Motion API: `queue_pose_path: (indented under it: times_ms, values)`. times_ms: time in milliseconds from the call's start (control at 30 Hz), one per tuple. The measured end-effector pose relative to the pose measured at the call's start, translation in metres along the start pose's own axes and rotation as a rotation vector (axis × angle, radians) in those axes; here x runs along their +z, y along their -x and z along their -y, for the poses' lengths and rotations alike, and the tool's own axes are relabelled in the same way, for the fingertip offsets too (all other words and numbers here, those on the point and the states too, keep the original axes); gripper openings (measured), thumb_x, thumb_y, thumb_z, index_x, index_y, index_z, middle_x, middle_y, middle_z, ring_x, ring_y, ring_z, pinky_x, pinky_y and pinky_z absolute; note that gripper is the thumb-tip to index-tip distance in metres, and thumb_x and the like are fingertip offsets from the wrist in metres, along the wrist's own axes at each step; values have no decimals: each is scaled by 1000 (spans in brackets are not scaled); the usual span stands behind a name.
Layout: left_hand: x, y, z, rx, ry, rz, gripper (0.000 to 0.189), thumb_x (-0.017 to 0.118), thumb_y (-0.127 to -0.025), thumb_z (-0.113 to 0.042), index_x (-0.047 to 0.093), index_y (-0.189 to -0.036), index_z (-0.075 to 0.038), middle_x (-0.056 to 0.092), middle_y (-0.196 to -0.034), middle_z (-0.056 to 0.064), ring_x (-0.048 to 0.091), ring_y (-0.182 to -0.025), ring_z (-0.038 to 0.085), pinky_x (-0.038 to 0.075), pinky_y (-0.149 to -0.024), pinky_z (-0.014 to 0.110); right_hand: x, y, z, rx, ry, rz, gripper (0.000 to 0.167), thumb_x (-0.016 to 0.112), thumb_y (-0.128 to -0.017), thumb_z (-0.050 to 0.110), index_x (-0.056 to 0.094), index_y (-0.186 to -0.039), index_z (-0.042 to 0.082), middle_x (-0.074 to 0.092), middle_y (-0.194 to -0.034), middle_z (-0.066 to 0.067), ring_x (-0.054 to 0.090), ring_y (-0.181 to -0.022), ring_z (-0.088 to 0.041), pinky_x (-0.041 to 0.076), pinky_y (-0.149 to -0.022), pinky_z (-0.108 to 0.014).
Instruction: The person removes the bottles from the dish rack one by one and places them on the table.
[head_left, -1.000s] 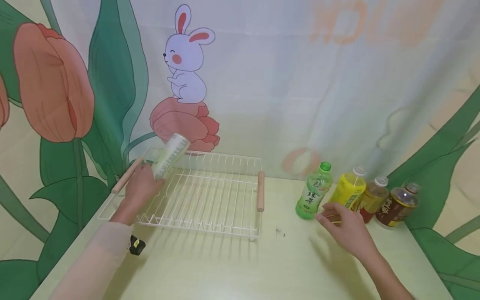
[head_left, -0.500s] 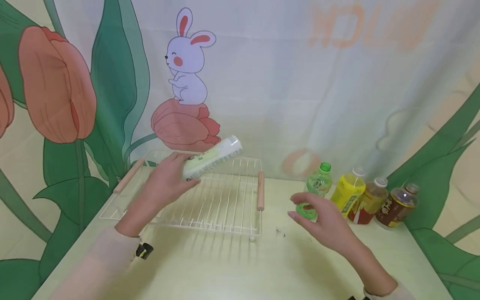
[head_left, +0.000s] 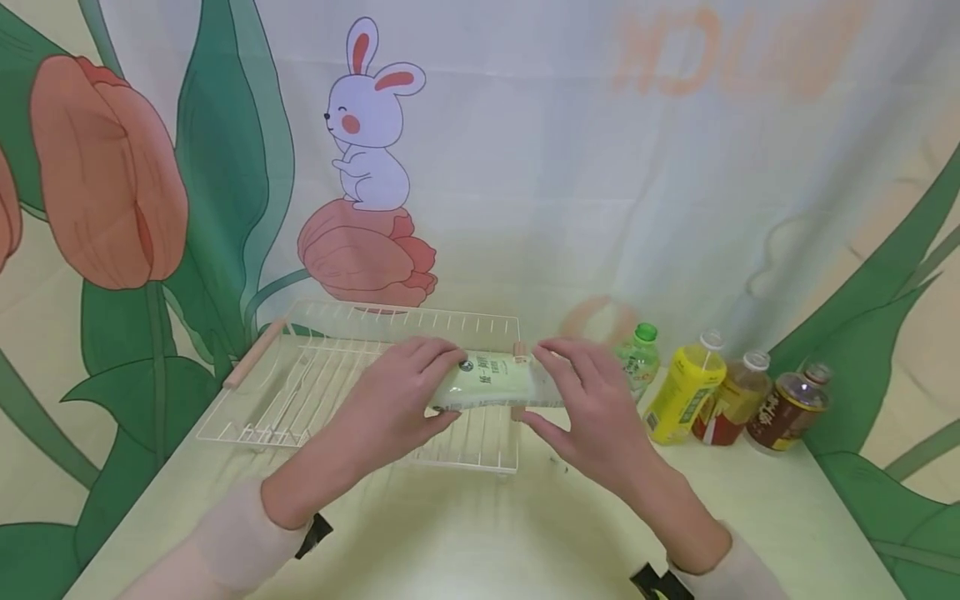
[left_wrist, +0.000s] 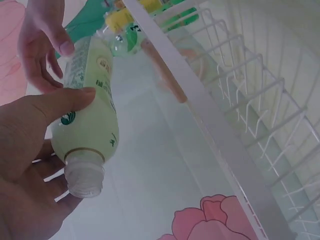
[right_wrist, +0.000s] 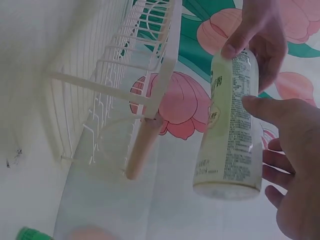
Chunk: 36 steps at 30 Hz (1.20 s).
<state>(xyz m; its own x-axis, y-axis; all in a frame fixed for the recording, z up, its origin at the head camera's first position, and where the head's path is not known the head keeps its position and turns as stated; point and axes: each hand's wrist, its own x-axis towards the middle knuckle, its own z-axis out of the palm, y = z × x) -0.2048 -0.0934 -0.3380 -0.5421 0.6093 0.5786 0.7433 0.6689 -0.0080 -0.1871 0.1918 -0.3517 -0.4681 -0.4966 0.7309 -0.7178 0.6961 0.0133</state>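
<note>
A pale green plastic drink bottle [head_left: 491, 379] with an uncapped neck lies nearly level above the right part of a white wire dish rack [left_wrist: 210, 125]. My left hand [head_left: 401, 387] grips it near the neck, with the thumb across the label in the left wrist view. At the base end, my right hand [head_left: 600, 400] curves round the bottle. Its thumb overlaps the label's edge in the right wrist view, while its fingers are partly hidden behind.
Right of the rack stand a green bottle [head_left: 637, 362], partly behind my right hand, a yellow bottle [head_left: 684, 396], an amber-and-red bottle [head_left: 731, 400] and a brown-labelled bottle [head_left: 787, 412]. The rack has wooden handles [head_left: 255, 354]. A printed curtain [head_left: 487, 167] hangs behind the table.
My left hand has carried the bottle rightward from the rack's left side and turned it level. My right hand has moved left from beside the standing bottles to the held bottle's base end.
</note>
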Motion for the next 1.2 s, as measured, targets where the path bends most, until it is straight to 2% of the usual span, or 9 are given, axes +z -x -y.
queue_pose_path:
  times_ms: [100,233,433,667,833,1000,1100,1200]
  values:
    - [5,-2,-4,77,-44,-20,67,95,-77,-26,66,-134,-6,67,-129,5,63,-121,26,53,-103,43,2,-1,2,-10,-9,59,81,97,-77,30,60,-143,1,61,-139,-13,55,-127,-36,45,-107,-52]
    - [9,-3,-9,122,-63,-18,66,95,-78,-30,66,-133,-7,68,-129,4,63,-122,25,52,-105,42,5,1,5,12,23,159,71,97,-78,28,64,-137,4,65,-133,-9,60,-123,-31,50,-105,-50]
    - [14,-3,-13,138,-45,11,67,97,-75,-28,67,-131,-6,68,-127,4,64,-118,24,53,-103,40,8,3,8,34,61,252,62,96,-80,24,66,-132,7,67,-126,-4,61,-116,-26,54,-95,-44]
    - [20,-8,-18,140,-28,11,69,98,-75,-26,67,-133,-6,68,-129,4,64,-117,23,54,-103,37,9,6,6,41,85,258,62,96,-79,21,66,-131,7,67,-122,-4,61,-108,-25,55,-86,-41]
    - [21,-8,-17,122,0,13,71,99,-75,-27,66,-134,-7,68,-130,4,65,-117,23,56,-101,37,13,10,4,67,66,260,60,96,-80,22,66,-129,7,66,-121,-4,61,-105,-25,54,-83,-40]
    - [9,-7,-7,70,68,-48,78,99,-75,-28,62,-140,-7,66,-136,5,65,-122,25,57,-101,39,16,12,-4,126,24,223,62,96,-78,21,64,-128,4,64,-123,-9,63,-108,-28,57,-89,-44]
    - [1,-5,1,6,102,-57,85,98,-77,-29,56,-147,-8,61,-144,7,60,-131,27,55,-105,41,20,13,-15,212,-35,208,63,96,-79,18,63,-130,3,63,-124,-11,62,-108,-29,59,-88,-46]
    - [0,1,10,-72,145,-24,88,96,-80,-31,51,-153,-11,55,-151,8,55,-138,27,53,-108,44,25,16,-25,328,-127,203,63,93,-82,13,59,-133,1,62,-126,-13,61,-110,-30,59,-88,-48]
